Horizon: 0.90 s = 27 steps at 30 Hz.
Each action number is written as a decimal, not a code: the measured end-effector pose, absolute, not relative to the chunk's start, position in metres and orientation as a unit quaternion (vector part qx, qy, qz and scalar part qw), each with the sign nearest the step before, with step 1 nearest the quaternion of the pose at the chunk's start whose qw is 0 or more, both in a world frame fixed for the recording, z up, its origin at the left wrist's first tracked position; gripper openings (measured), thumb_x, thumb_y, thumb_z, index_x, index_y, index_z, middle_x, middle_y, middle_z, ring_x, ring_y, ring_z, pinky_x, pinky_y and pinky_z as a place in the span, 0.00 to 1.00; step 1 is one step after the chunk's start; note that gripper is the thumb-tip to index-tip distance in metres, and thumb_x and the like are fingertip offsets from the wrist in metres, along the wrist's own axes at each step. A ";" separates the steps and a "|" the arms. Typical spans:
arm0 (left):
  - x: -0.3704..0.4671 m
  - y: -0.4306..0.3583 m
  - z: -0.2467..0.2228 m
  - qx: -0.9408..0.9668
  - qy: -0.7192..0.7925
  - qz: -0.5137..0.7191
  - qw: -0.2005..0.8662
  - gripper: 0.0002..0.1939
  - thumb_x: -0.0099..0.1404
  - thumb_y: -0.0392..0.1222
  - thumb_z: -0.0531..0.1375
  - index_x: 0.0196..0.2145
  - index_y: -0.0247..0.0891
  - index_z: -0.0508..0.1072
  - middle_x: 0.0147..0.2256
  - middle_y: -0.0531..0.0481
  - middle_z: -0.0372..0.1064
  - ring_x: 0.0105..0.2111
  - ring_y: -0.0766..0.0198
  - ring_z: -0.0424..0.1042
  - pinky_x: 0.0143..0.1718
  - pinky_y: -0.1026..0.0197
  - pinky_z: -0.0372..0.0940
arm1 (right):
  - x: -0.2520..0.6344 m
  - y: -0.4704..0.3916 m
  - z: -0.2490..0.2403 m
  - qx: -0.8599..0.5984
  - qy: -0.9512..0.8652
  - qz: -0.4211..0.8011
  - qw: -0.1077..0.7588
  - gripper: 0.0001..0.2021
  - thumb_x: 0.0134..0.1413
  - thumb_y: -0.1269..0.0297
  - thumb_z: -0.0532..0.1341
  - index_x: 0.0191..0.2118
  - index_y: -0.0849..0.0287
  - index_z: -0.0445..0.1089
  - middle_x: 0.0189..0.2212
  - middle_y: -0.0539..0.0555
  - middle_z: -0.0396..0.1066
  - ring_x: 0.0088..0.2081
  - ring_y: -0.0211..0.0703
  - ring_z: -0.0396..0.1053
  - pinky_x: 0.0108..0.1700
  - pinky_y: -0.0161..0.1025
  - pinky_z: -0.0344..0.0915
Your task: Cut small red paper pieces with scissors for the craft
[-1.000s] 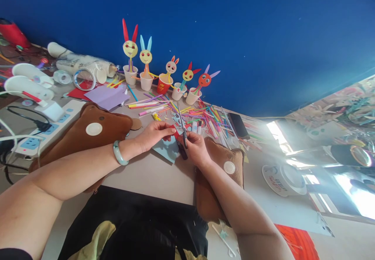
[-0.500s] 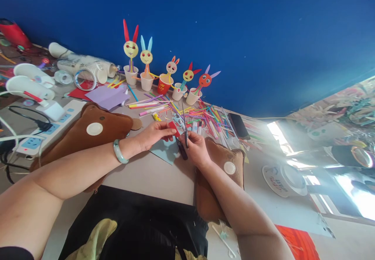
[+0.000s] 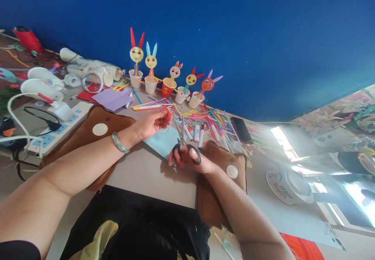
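Between the fingertips of my left hand (image 3: 152, 123) is a small piece of red paper (image 3: 168, 113), partly hidden by the fingers. My right hand (image 3: 187, 160) has its fingers through the black handles of a pair of scissors (image 3: 181, 133). The scissor blades are spread and point up and away from me, apart from the red piece. Under the hands lies a light blue sheet of paper (image 3: 161, 142). Behind them, several rabbit puppets with round faces and long ears stand in cups, one of them a red cup (image 3: 168, 89).
Felt-tip pens (image 3: 215, 131) and coloured sticks cover the table's middle. Brown cushions flank my arms, a left cushion (image 3: 88, 142) and a right cushion (image 3: 225, 158). A power strip (image 3: 61, 127), purple paper (image 3: 114, 99) and paper cups (image 3: 42, 90) lie left; a phone (image 3: 241, 130) lies right.
My left hand has lifted the red paper up and left, away from the scissors. My right hand has turned and lowered slightly, and the scissor blades have spread. The view has shifted a little.
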State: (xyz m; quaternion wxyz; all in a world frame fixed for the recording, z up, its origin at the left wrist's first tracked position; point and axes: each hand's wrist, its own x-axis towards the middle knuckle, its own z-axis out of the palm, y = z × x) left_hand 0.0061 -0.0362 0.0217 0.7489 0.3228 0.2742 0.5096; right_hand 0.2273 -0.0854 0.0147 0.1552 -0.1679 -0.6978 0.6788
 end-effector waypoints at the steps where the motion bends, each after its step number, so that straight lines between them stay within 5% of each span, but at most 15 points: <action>1: 0.006 -0.036 0.022 0.325 0.266 0.512 0.750 0.12 0.56 0.44 0.68 0.28 0.33 0.73 0.28 0.50 0.71 0.29 0.66 0.72 0.33 0.62 0.63 | 0.227 -0.085 0.015 -0.168 -0.693 0.684 0.155 0.32 0.55 0.28 0.45 0.31 0.57 0.58 0.32 0.55 0.68 0.27 0.37 0.57 0.33 0.39 0.58; 27: 0.008 -0.041 0.025 0.385 0.257 0.501 0.731 0.11 0.58 0.45 0.67 0.29 0.34 0.74 0.25 0.51 0.70 0.28 0.67 0.69 0.33 0.62 0.60 | 0.226 -0.085 0.018 -0.196 -0.691 0.676 0.167 0.31 0.55 0.30 0.48 0.29 0.58 0.60 0.31 0.57 0.70 0.33 0.43 0.65 0.34 0.39 0.57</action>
